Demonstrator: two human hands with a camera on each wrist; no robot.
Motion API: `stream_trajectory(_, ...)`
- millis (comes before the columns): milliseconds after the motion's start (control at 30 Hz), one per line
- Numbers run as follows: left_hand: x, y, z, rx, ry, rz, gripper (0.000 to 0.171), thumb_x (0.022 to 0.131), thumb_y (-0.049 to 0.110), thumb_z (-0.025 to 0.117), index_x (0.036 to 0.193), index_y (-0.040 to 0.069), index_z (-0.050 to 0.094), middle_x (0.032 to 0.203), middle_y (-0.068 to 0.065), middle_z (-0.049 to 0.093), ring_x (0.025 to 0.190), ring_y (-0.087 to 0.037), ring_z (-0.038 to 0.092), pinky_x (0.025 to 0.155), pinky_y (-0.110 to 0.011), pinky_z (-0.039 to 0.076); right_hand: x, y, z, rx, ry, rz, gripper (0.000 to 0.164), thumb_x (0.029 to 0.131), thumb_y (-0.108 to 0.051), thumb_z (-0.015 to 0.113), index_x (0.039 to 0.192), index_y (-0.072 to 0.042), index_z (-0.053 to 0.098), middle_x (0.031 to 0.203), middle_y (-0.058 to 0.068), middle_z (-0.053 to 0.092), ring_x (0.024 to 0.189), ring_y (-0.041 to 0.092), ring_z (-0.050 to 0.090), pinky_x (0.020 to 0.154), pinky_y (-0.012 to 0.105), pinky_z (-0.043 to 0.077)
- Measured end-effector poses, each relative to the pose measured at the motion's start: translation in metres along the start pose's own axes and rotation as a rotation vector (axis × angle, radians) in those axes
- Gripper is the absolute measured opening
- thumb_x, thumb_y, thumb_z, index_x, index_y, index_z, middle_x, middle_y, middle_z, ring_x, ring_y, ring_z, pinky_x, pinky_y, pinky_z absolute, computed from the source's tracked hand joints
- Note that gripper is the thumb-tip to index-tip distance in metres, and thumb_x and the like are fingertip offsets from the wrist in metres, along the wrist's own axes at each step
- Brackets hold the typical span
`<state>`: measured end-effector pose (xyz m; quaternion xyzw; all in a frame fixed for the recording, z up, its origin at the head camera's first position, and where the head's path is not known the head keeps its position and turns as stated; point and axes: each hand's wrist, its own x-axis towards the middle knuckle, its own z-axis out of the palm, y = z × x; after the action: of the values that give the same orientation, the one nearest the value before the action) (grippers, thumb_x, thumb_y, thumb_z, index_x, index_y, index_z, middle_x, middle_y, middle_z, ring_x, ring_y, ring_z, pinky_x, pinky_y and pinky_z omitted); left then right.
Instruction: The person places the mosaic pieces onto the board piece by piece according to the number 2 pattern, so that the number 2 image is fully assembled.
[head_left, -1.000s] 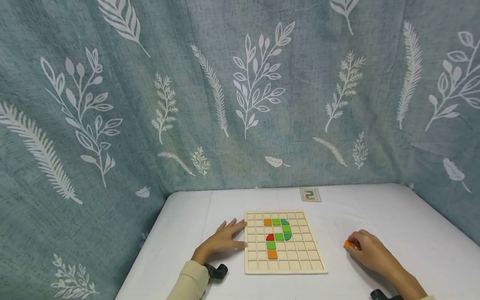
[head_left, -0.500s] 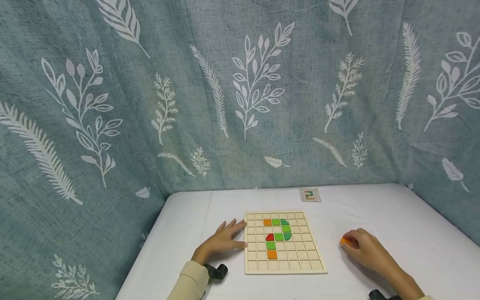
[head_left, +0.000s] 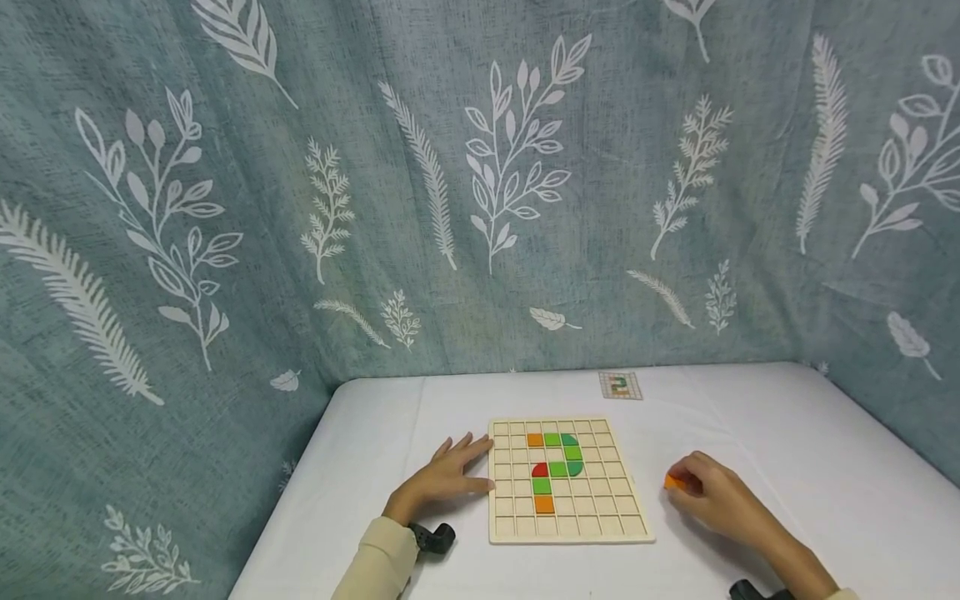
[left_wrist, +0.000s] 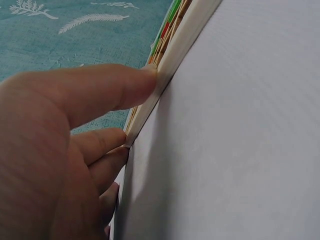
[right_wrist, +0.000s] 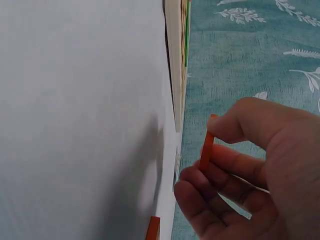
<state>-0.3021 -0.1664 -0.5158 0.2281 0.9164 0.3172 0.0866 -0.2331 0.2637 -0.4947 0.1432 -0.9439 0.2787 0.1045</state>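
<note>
In the head view a wooden grid board (head_left: 603,504) lies mid-table, with orange, green and red tiles set in a curved line. My left hand (head_left: 446,477) has its fingers spread against the board's left edge; in the left wrist view its thumb (left_wrist: 120,87) touches that edge. My right hand (head_left: 712,496), to the right of the board and apart from it, pinches an orange tile (head_left: 675,482). From the right wrist that orange tile (right_wrist: 206,150) appears edge-on between thumb and fingertips.
A small pattern card (head_left: 620,386) lies behind the board on the white-covered table (head_left: 420,425). A patterned curtain (head_left: 480,317) hangs along the back. Part of another orange piece (right_wrist: 152,229) shows at the bottom of the right wrist view.
My right hand has moved left toward the board with the orange tile, a little raised in the picture. The left hand stays at the board's edge, and the tiles on the board are unchanged.
</note>
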Motion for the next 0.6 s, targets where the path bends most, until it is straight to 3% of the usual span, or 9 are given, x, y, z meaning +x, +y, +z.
stream_trajectory(333,0.002,-0.002,0.001,0.016,-0.001,0.005,0.08,0.087,0.048,0.07,0.154,0.016,0.04,0.163,-0.006,0.034,0.155,-0.032,0.018,0.126,-0.057,0.003,0.002,-0.019,0.005,0.077,-0.019,-0.145,0.021,0.082,-0.007,0.078,0.101,-0.007,0.07,0.091,-0.005,0.061,0.075,-0.005,0.049,0.064,0.019,0.051)
stream_trajectory(600,0.002,-0.004,0.002,0.009,0.0,0.003,0.082,0.086,0.05,0.069,0.155,0.017,0.039,0.163,-0.003,0.034,0.156,-0.03,0.018,0.127,-0.055,0.002,0.007,-0.03,0.016,0.112,0.015,-0.318,0.021,0.081,-0.003,0.078,0.099,-0.009,0.069,0.091,-0.007,0.059,0.077,-0.005,0.051,0.064,0.02,0.053)
